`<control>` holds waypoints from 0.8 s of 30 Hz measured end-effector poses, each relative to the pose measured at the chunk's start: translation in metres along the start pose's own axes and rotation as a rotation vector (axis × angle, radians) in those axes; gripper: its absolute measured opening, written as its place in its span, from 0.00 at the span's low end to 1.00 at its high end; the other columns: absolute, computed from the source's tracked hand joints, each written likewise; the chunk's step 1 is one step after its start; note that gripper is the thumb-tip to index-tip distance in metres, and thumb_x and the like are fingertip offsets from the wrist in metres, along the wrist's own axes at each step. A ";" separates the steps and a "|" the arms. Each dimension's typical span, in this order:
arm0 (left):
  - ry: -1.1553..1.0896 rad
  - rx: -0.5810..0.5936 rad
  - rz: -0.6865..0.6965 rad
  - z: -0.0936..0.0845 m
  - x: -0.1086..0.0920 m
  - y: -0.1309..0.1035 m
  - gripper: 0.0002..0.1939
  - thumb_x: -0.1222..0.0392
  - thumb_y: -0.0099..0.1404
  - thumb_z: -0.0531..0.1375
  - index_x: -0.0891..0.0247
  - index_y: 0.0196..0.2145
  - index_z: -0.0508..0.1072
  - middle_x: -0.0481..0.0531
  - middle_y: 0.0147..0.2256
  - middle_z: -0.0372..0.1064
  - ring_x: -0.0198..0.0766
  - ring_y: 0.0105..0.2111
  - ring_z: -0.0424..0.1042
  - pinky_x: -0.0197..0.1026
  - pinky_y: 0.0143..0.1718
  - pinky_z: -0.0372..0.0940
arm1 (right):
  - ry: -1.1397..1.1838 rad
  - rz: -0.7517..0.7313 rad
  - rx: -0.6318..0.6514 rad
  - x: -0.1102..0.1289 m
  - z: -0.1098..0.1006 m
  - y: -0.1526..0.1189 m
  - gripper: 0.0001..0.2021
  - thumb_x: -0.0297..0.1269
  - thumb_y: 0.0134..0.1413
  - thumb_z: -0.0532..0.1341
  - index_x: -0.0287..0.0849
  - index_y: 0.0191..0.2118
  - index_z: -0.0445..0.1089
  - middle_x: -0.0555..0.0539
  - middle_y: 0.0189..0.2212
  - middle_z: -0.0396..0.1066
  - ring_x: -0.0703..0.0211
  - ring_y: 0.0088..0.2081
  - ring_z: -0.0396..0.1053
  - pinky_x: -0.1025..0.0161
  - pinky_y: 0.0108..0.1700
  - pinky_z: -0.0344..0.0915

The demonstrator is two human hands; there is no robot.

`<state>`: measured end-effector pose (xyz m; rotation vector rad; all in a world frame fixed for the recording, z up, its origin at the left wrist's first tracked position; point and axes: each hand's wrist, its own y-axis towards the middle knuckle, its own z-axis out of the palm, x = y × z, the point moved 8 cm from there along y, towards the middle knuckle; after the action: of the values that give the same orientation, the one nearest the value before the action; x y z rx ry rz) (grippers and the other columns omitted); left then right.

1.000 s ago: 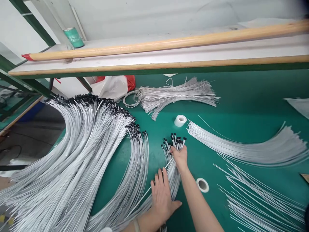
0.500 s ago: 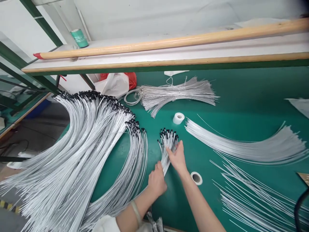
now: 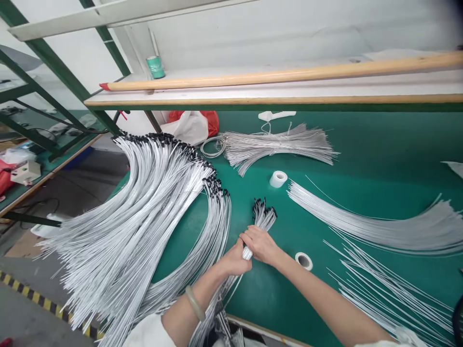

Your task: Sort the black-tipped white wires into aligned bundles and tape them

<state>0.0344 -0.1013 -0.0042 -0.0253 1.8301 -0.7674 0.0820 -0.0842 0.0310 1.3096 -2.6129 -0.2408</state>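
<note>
My left hand [image 3: 238, 259] is closed around a bundle of thin white cables [image 3: 265, 221] with black connector ends, tilted up and to the right. Just above it, my right hand [image 3: 261, 243] wraps the same bundle below the black tips. The two hands touch or nearly touch. The lower cables run down past my left wrist toward the table's front edge. Left of my hands, a curved bunch of black-tipped cables [image 3: 202, 250] lies beside a much larger pile of the same kind [image 3: 133, 212].
Two white tape rolls [image 3: 278, 179] [image 3: 304, 261] sit on the green table [image 3: 260, 299]. Loose cables [image 3: 379, 226] spread on the right, and a tied bundle [image 3: 278, 143] lies behind. Above runs a shelf [image 3: 289, 91] with a wooden pole [image 3: 271, 77] and a green roll [image 3: 155, 67].
My right hand has gone from open fingers beside the connector ends to a closed grip lower on the bundle, near my left hand. The black tips sit closer together. The view has shifted left.
</note>
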 end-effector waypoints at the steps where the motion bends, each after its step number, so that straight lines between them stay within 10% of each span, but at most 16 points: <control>1: -0.001 -0.018 -0.010 -0.003 0.002 -0.008 0.24 0.70 0.41 0.58 0.64 0.40 0.62 0.45 0.23 0.62 0.34 0.21 0.61 0.35 0.22 0.54 | 0.002 -0.022 0.013 0.003 -0.001 0.003 0.10 0.28 0.51 0.50 0.36 0.34 0.68 0.45 0.22 0.67 0.57 0.26 0.62 0.58 0.35 0.59; 8: 0.216 -0.310 0.003 -0.052 0.029 -0.090 0.44 0.51 0.37 0.67 0.63 0.52 0.60 0.58 0.37 0.69 0.53 0.40 0.66 0.46 0.42 0.57 | -0.061 -0.123 0.036 0.035 -0.036 0.021 0.07 0.25 0.46 0.51 0.39 0.25 0.65 0.47 0.19 0.63 0.60 0.24 0.56 0.62 0.29 0.48; 13: 0.119 -0.118 0.220 -0.067 0.038 -0.122 0.34 0.40 0.50 0.56 0.62 0.51 0.64 0.55 0.45 0.68 0.50 0.45 0.64 0.47 0.47 0.57 | -0.164 -0.203 -0.021 0.059 -0.063 0.034 0.07 0.24 0.43 0.52 0.40 0.21 0.62 0.48 0.17 0.60 0.60 0.23 0.53 0.62 0.29 0.45; 17: 0.069 0.018 0.369 -0.073 0.024 -0.114 0.30 0.47 0.64 0.35 0.61 0.46 0.70 0.52 0.45 0.69 0.41 0.48 0.64 0.45 0.52 0.53 | -0.190 -0.222 -0.031 0.075 -0.074 0.033 0.07 0.25 0.44 0.52 0.40 0.21 0.61 0.49 0.17 0.59 0.60 0.23 0.52 0.62 0.29 0.44; 24: 0.597 0.307 0.438 -0.040 0.041 -0.069 0.23 0.44 0.62 0.43 0.49 0.53 0.61 0.45 0.59 0.46 0.49 0.60 0.31 0.60 0.56 0.27 | -0.220 -0.233 -0.067 0.091 -0.092 0.017 0.10 0.21 0.44 0.49 0.40 0.21 0.60 0.49 0.17 0.58 0.61 0.22 0.50 0.61 0.28 0.45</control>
<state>-0.0391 -0.1513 0.0046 0.8564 2.1339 -0.7767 0.0396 -0.1524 0.1343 1.6489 -2.5937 -0.5329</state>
